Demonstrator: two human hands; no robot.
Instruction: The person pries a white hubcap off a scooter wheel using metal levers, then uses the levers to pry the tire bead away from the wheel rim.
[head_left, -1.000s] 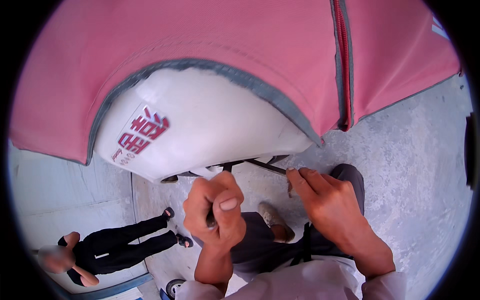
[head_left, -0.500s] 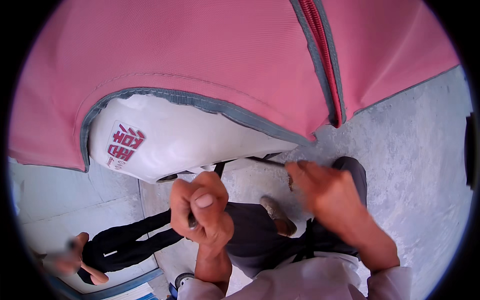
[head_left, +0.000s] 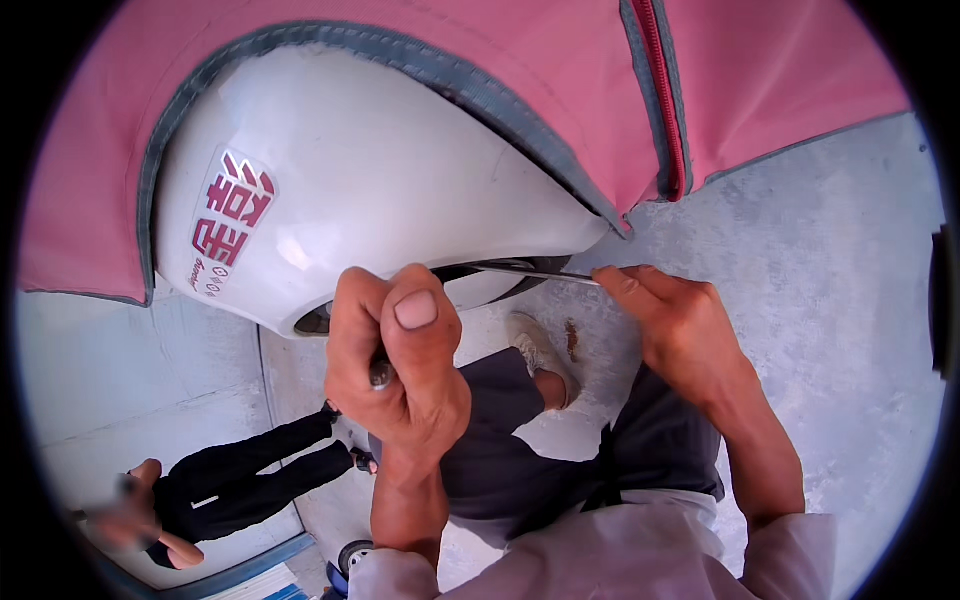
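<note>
Far left, a person (head_left: 235, 495) in black. Next to them, the white shell (head_left: 370, 170) bulges out from under my pink cover (head_left: 800, 90). Here's my left hand (head_left: 400, 370), fist closed around a rod (head_left: 380, 375), its round end poking out below the thumb! Just right of it, along the shell's lower edge, there's the thin bar (head_left: 540, 273), slanting above my shoe (head_left: 540, 355). And at its right end, my right hand (head_left: 670, 325), fingertips pinching it, over the floor (head_left: 820, 300).
</note>
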